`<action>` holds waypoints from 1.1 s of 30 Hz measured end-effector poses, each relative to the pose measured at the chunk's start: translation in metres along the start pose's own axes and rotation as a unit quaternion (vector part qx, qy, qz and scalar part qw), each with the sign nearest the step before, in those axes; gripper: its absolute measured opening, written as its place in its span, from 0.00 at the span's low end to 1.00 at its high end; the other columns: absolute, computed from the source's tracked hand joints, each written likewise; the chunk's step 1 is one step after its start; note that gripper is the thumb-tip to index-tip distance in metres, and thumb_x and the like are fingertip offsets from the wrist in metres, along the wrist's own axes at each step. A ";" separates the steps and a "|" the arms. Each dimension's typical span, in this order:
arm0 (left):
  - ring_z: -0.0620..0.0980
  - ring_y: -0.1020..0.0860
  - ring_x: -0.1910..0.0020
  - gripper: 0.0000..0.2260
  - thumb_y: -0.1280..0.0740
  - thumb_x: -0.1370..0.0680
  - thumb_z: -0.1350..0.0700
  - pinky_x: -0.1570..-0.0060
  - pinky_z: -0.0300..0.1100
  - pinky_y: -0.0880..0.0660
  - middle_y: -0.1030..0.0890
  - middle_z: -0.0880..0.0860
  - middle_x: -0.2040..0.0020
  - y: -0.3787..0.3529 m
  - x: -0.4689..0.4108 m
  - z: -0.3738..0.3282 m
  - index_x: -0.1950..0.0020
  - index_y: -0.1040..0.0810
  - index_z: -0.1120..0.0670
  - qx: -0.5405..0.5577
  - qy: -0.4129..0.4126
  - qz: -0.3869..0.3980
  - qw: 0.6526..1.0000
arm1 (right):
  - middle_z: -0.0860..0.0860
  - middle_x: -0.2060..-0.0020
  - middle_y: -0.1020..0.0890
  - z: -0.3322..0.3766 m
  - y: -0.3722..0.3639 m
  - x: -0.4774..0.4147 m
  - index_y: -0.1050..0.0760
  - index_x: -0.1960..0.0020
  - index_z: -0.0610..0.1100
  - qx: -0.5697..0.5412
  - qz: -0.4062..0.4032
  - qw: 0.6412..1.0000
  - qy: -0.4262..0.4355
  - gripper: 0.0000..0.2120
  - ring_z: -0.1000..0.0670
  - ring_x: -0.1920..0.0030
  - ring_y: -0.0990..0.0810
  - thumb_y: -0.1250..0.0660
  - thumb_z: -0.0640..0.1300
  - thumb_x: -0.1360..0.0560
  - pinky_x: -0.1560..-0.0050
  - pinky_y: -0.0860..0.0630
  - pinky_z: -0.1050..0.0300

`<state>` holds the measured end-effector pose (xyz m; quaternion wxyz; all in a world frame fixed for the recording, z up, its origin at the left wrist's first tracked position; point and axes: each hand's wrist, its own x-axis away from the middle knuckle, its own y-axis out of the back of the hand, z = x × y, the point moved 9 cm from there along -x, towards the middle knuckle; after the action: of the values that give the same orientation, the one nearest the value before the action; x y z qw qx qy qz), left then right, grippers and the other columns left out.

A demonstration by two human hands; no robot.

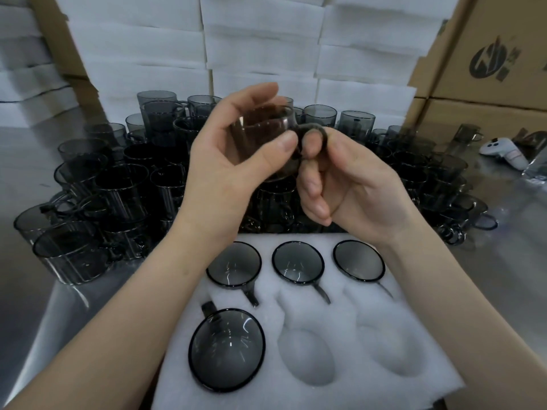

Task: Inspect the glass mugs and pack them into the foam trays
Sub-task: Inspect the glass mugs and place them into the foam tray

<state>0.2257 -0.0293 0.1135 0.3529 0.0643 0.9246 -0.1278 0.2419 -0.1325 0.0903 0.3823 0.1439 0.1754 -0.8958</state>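
Glass mug (pixel 260 137), smoke-tinted and blurred by motion, held up between both hands above the heap of unpacked mugs (pixel 124 184), just beyond the far edge of the foam tray (pixel 438 377). Left hand (pixel 225 161): fingers curled round the far side of the body, thumb pressed on the near side. Right hand (pixel 349 184): grips the handle (pixel 313 130), with one fingertip showing through its loop and the remaining fingers loosely folded. The handle therefore points to the person's right. The body's long axis appears roughly upright with some tilt; blur hides the exact angle.

Four packed mugs sit mouth-up in the tray: three fill the far row (pixel 297 261), one occupies the near-left pocket (pixel 226 349). Two empty pockets remain, near-centre (pixel 306 358) and near-right (pixel 390 347). Both lie below the held mug and closer to the person, the right hand being the nearer to them. Judged from this layout, inspection is the step in hand. Packing would then call for lowering the mug toward the body, mouth up, with the handle turned to suit its slot.

Beyond the heap stand stacked white foam sheets (pixel 260 39). Cardboard cartons (pixel 488 93) flank them on the right, and a white controller (pixel 503 150) rests on the metal table (pixel 503 276).
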 end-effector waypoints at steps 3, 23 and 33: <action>0.59 0.25 0.42 0.20 0.32 0.28 0.58 0.38 0.58 0.27 0.24 0.59 0.42 -0.001 0.000 0.008 0.38 0.29 0.59 0.066 0.040 -0.002 0.997 | 0.49 0.72 0.23 0.006 0.001 0.000 0.22 0.52 0.47 0.034 -0.012 0.998 0.041 0.10 0.52 0.77 0.30 0.42 0.47 0.23 0.76 0.34 0.62; 0.56 0.22 0.40 0.26 0.23 0.36 0.60 0.40 0.55 0.24 0.24 0.60 0.41 -0.008 0.003 0.006 0.44 0.33 0.54 -0.080 0.003 0.021 0.997 | 0.40 0.50 0.24 0.021 0.025 0.006 0.26 0.38 0.47 0.146 -0.160 0.974 0.063 0.16 0.46 0.64 0.25 0.31 0.49 0.24 0.71 0.25 0.57; 0.42 0.26 0.34 0.35 0.20 0.35 0.58 0.33 0.38 0.31 0.23 0.50 0.36 -0.024 0.010 0.005 0.30 0.28 0.55 -0.278 -0.016 0.084 0.957 | 0.55 0.71 0.24 0.023 0.036 0.014 0.24 0.65 0.53 0.179 -0.269 0.943 0.080 0.08 0.53 0.74 0.29 0.30 0.56 0.32 0.75 0.37 0.62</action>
<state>0.2164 -0.0539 0.1079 0.3809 0.0387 0.9092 0.1637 0.2567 -0.1744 0.0980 0.0796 0.2291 0.0741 -0.9673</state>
